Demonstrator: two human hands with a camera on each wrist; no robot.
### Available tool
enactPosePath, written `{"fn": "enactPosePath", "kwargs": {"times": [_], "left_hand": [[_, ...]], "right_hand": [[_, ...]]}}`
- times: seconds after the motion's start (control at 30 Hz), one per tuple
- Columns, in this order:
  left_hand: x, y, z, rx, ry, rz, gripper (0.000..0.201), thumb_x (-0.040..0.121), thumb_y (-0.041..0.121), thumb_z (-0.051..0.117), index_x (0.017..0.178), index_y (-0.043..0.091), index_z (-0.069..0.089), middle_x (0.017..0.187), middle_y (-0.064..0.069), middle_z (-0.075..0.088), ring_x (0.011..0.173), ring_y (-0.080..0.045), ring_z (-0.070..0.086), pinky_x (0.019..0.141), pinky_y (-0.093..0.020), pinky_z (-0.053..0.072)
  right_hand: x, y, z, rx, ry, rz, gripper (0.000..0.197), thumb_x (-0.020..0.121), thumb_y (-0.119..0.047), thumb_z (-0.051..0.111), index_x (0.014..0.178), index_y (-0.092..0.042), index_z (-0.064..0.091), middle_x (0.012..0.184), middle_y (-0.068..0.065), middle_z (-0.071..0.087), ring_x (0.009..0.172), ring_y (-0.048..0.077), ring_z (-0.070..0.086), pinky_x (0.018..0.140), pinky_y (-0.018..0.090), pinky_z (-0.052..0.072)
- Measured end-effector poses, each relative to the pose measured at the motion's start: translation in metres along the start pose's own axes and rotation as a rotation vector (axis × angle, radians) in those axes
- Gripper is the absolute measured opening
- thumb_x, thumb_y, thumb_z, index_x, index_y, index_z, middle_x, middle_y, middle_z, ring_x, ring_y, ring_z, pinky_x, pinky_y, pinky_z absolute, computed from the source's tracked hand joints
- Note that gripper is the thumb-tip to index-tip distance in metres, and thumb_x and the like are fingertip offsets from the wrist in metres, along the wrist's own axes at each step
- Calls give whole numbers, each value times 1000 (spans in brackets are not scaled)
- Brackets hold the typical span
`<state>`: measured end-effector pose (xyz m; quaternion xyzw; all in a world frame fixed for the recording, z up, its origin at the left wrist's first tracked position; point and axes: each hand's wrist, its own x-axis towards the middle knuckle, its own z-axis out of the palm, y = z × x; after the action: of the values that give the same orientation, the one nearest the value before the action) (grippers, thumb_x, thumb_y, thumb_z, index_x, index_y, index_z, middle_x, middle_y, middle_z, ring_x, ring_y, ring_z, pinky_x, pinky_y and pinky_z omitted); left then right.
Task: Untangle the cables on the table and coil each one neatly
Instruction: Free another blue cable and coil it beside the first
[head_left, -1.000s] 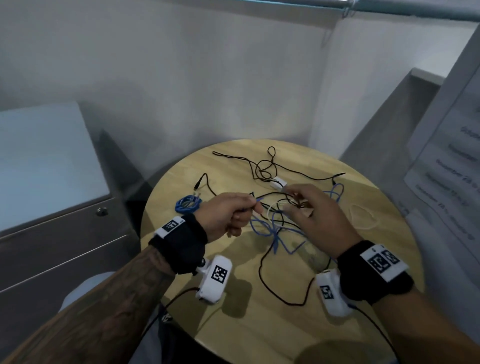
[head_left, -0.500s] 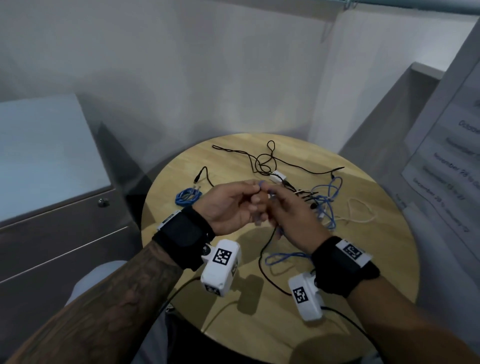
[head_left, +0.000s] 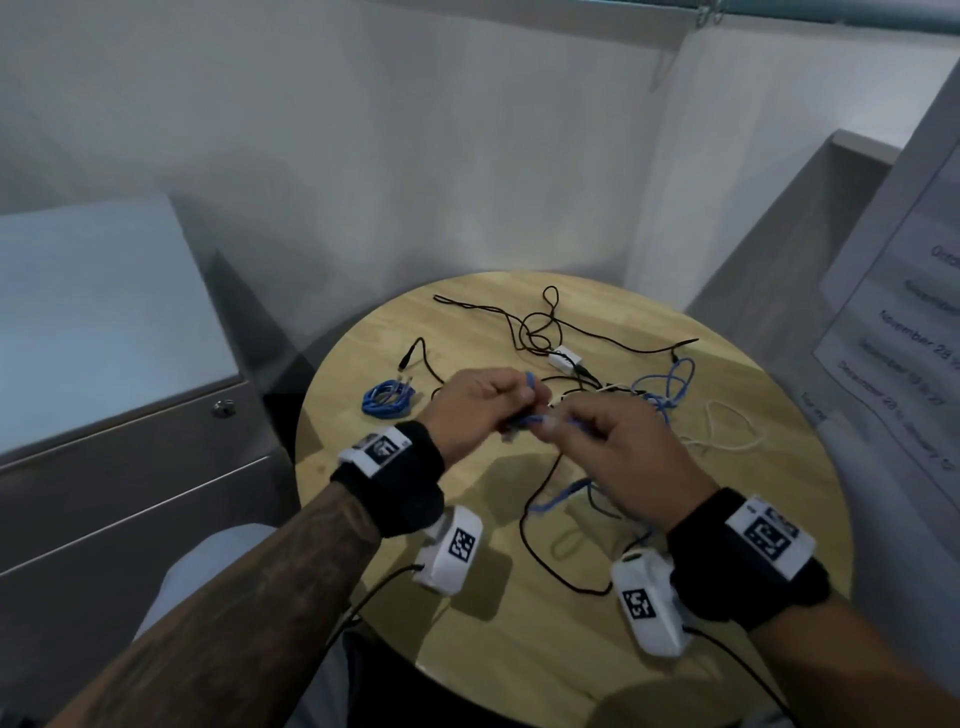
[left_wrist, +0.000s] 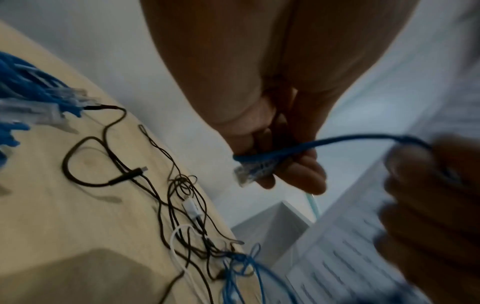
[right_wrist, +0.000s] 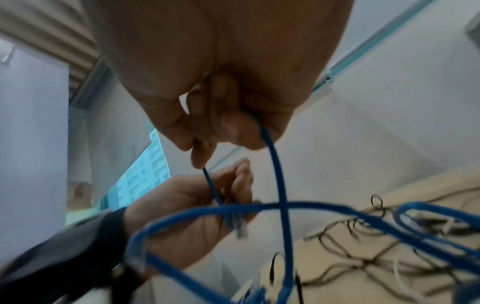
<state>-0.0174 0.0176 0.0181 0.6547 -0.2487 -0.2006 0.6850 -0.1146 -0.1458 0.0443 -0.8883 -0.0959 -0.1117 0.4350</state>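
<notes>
Both hands are raised over the round wooden table (head_left: 467, 639), and a blue network cable (head_left: 524, 422) runs between them. My left hand (head_left: 511, 402) pinches its end by the clear plug (left_wrist: 248, 174). The right hand (head_left: 569, 426) grips the same cable a short way along (right_wrist: 278, 174), and a loop of it hangs below the wrist (head_left: 558, 501). The rest of the blue cable (head_left: 670, 387) lies mixed in a tangle with thin black cables (head_left: 540, 332), a white cable (head_left: 727, 441) and a small white adapter (head_left: 565, 358). A separate blue cable (head_left: 387, 400) lies coiled at the table's left.
A black cable (head_left: 535, 551) loops over the near part of the table, under my right wrist. A grey drawer cabinet (head_left: 104, 415) stands to the left. A printed sheet (head_left: 904, 364) hangs at the right, and white walls close the back.
The hands came together over the tangle, then drew slightly apart. The right hand pulled back toward me, drawing blue cable out of the tangle; a length now spans the two hands.
</notes>
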Motion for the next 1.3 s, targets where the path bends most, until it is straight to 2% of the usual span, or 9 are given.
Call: {"fn": "enactPosePath", "kwargs": {"times": [0.17, 0.3, 0.43, 0.5, 0.77, 0.9, 1.0, 1.2, 1.3], "left_hand": [[-1, 10, 22, -106, -185, -149, 31, 92, 21, 34, 90, 4, 60, 60, -2, 40, 55, -18, 35, 70, -35, 42], [-2, 17, 21, -412, -303, -224, 23, 90, 14, 34, 87, 6, 56, 61, 0, 31, 52, -14, 29, 65, -30, 45], [6, 16, 9, -827, -139, -163, 19, 96, 10, 38, 96, 5, 56, 67, 1, 45, 58, -11, 43, 73, -31, 53], [14, 7, -1, -874, 23, -125, 17, 95, 7, 42, 99, 3, 57, 70, -1, 56, 61, -11, 56, 78, -31, 57], [28, -34, -11, -529, 262, -23, 18, 102, 1, 39, 104, -5, 55, 84, -11, 62, 79, -23, 64, 83, -32, 55], [21, -32, 3, 70, 60, 20, 20, 101, -1, 43, 102, -8, 62, 83, -11, 66, 72, -14, 66, 75, -24, 54], [15, -27, 20, 190, -128, -19, 26, 102, 1, 38, 98, -14, 59, 72, -12, 56, 60, -8, 55, 63, -21, 44], [20, -28, 0, 445, -136, -138, 38, 100, 20, 48, 64, 12, 54, 59, 4, 52, 57, -17, 49, 58, -26, 42], [27, -23, -13, 398, -56, -199, 37, 98, 21, 47, 62, 12, 47, 54, -4, 40, 50, -20, 42, 56, -31, 39]], "right_hand": [[13, 11, -25, -102, 252, 5, 13, 92, -21, 71, 80, -23, 73, 69, -1, 69, 64, 22, 61, 61, 40, 52], [14, 22, -20, 46, 297, 30, 11, 96, -20, 69, 91, -16, 77, 75, -5, 72, 67, 12, 62, 63, 26, 53], [7, 42, 9, 84, 46, 217, 24, 104, -21, 54, 121, -27, 69, 61, -15, 58, 54, 6, 53, 52, 40, 56], [-2, 42, 26, 97, -113, 262, 23, 105, -21, 51, 123, -27, 64, 61, -8, 58, 51, 7, 50, 51, 30, 48], [-11, 35, 24, -102, -170, 219, 34, 101, -37, 56, 75, -15, 61, 60, 8, 59, 51, 13, 52, 57, 36, 45], [-1, 35, 1, 62, 6, 220, 40, 99, -23, 61, 69, 3, 57, 52, -4, 35, 49, 8, 31, 50, 23, 28], [11, 36, -11, 69, 66, 223, 41, 100, -18, 61, 61, -5, 61, 45, -11, 41, 44, 4, 35, 49, 16, 28], [22, 66, -47, 142, 276, 366, 39, 101, -37, 57, 71, -15, 68, 59, -3, 54, 51, 10, 47, 50, 22, 36], [18, 69, -52, 229, 126, 325, 18, 94, -18, 69, 77, -17, 65, 59, -13, 60, 52, -3, 50, 52, 10, 39]]}}
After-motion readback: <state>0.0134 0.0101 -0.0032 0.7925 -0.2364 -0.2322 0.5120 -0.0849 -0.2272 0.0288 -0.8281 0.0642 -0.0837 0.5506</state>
